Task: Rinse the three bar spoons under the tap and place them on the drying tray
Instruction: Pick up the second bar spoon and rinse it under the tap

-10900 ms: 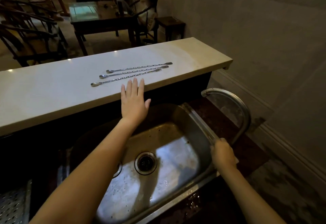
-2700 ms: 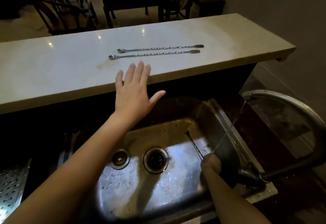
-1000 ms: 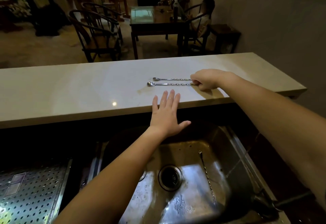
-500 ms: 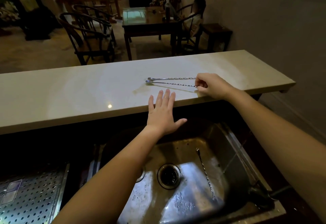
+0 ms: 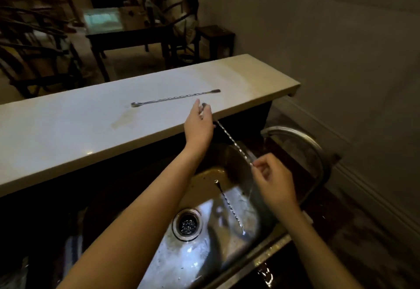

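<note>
A twisted metal bar spoon [image 5: 231, 140] hangs in the air over the sink, slanting from the counter edge down to the right. My right hand [image 5: 273, 180] pinches its lower end. My left hand [image 5: 198, 125] holds its upper end at the counter's front edge. A second bar spoon [image 5: 175, 98] lies flat on the pale counter [image 5: 68, 129]. A third bar spoon [image 5: 229, 207] lies in the steel sink [image 5: 200, 259] to the right of the drain [image 5: 186, 224]. The curved tap [image 5: 297, 136] arches at the sink's right. The drying tray is out of sight.
A dark wooden table and chairs stand beyond the counter, and a person sits at the table's far side [image 5: 189, 19]. A grey wall runs along the right. The area left of the sink is dark.
My right hand has lifted one spoon off the counter and brought it down over the sink. My left hand, open at the counter edge before, now grips that spoon's upper end.
</note>
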Available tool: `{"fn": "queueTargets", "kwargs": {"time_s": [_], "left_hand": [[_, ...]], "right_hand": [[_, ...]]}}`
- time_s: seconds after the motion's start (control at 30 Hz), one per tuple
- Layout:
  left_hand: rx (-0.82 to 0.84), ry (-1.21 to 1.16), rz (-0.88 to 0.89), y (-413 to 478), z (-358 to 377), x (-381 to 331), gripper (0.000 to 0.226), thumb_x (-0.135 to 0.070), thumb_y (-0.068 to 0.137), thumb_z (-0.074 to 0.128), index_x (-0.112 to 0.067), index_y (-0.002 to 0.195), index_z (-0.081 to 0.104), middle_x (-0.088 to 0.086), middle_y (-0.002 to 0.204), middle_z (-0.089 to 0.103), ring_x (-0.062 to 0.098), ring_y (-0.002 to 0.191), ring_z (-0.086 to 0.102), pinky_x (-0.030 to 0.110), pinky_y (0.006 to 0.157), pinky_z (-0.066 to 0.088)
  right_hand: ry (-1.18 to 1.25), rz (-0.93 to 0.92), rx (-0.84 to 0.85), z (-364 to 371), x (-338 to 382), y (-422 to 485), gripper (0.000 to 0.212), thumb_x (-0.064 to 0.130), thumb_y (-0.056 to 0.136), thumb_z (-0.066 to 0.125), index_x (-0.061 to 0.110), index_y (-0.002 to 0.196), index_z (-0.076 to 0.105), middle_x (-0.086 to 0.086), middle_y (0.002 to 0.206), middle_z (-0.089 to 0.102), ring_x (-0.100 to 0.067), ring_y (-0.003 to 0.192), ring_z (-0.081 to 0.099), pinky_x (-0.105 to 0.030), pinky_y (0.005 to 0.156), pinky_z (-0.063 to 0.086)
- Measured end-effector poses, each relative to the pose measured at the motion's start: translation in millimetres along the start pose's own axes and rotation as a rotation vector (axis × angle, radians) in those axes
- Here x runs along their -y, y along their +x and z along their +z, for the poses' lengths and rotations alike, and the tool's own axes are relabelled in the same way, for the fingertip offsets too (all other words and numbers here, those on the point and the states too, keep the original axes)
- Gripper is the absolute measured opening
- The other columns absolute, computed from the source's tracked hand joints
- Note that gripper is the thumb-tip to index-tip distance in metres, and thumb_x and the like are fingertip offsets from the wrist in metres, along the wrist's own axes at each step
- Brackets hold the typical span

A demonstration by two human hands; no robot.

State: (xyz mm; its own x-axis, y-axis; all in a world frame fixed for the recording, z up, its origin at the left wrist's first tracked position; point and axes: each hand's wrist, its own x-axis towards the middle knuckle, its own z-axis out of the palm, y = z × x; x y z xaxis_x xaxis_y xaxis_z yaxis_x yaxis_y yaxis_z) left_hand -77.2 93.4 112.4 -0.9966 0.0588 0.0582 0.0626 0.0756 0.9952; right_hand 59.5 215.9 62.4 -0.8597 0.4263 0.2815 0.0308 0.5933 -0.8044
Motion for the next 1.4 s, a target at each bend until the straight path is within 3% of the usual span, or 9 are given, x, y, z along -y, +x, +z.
{"fn": "queueTargets", "kwargs": {"time_s": [0.13,0.37,0.43,0.53,0.73,0.9,1.03,1.27,1.4], "left_hand": [[0.174,-0.39,-0.207,-7,62,10,0.043,-0.009,0.099,0.04,-0.004,0.141,0.034,0.01,0.101,0.057,0.017,0.076,0.062,0.025,0.062,0.057],[0.35,-0.322,-0.281,-26,126,40,0.021,-0.005,0.098,0.041,0.0,0.107,0.059,0.009,0.079,0.062,0.008,0.046,0.061,0.017,0.046,0.053],[0.394,-0.336,-0.267,-32,134,46,0.019,-0.011,0.1,0.04,-0.005,0.096,0.058,0.008,0.073,0.061,0.004,0.04,0.059,0.017,0.044,0.051],[0.464,-0.311,-0.227,-39,140,56,0.028,-0.019,0.102,0.035,-0.001,0.11,0.053,0.007,0.07,0.062,0.003,0.042,0.059,0.017,0.048,0.05],[0.535,-0.253,-0.17,-36,135,72,0.031,-0.011,0.101,0.034,0.008,0.122,0.048,0.008,0.076,0.062,0.001,0.047,0.06,0.015,0.051,0.049],[0.558,-0.287,-0.187,-33,135,68,0.034,-0.027,0.102,0.031,-0.005,0.1,0.058,0.0,0.058,0.067,0.004,0.045,0.06,0.015,0.047,0.048],[0.557,-0.273,-0.221,-31,134,65,0.025,-0.011,0.101,0.034,-0.002,0.117,0.05,0.003,0.078,0.065,0.001,0.05,0.061,0.015,0.05,0.047],[0.388,-0.229,-0.265,-27,127,70,0.038,-0.029,0.102,0.03,-0.011,0.084,0.058,0.004,0.058,0.057,0.002,0.035,0.049,0.016,0.042,0.038],[0.253,-0.345,-0.436,-13,117,69,0.041,-0.031,0.103,0.026,-0.004,0.094,0.056,0.001,0.045,0.059,0.003,0.03,0.049,0.014,0.036,0.037]], "right_hand": [[0.003,0.15,-0.087,-10,-38,-33,0.026,-0.001,0.08,0.063,0.021,0.073,0.052,0.01,0.062,0.05,-0.002,0.056,0.048,-0.005,0.054,0.039],[0.164,0.482,-0.07,-18,-98,-52,0.03,-0.005,0.08,0.063,0.021,0.069,0.053,-0.01,0.072,0.059,-0.025,0.071,0.059,-0.046,0.071,0.052],[0.243,0.532,-0.069,-15,-107,-57,0.033,-0.008,0.081,0.061,0.02,0.066,0.052,-0.01,0.068,0.057,-0.021,0.06,0.062,-0.039,0.061,0.056],[0.375,0.59,-0.068,-12,-114,-62,0.032,-0.013,0.083,0.057,0.013,0.066,0.05,-0.007,0.061,0.052,-0.001,0.037,0.056,-0.018,0.041,0.051],[0.622,0.663,0.003,-13,-119,-68,0.025,-0.012,0.083,0.058,0.007,0.068,0.053,-0.007,0.062,0.056,-0.008,0.041,0.06,-0.024,0.047,0.056],[0.796,0.724,0.064,-17,-114,-65,0.013,-0.008,0.083,0.06,0.003,0.075,0.059,-0.011,0.063,0.061,-0.012,0.049,0.065,-0.024,0.052,0.058],[0.899,0.782,0.112,-21,-111,-63,0.011,-0.008,0.085,0.058,0.001,0.079,0.059,-0.012,0.068,0.06,-0.015,0.055,0.064,-0.025,0.056,0.06],[0.877,0.775,0.189,-14,-112,-61,0.008,0.0,0.086,0.06,0.005,0.08,0.064,-0.004,0.061,0.063,-0.011,0.052,0.063,-0.021,0.053,0.055],[0.684,0.75,0.256,-18,-118,-60,0.019,0.02,0.091,0.056,0.011,0.078,0.066,0.004,0.053,0.055,-0.005,0.038,0.048,-0.018,0.037,0.039]]}}
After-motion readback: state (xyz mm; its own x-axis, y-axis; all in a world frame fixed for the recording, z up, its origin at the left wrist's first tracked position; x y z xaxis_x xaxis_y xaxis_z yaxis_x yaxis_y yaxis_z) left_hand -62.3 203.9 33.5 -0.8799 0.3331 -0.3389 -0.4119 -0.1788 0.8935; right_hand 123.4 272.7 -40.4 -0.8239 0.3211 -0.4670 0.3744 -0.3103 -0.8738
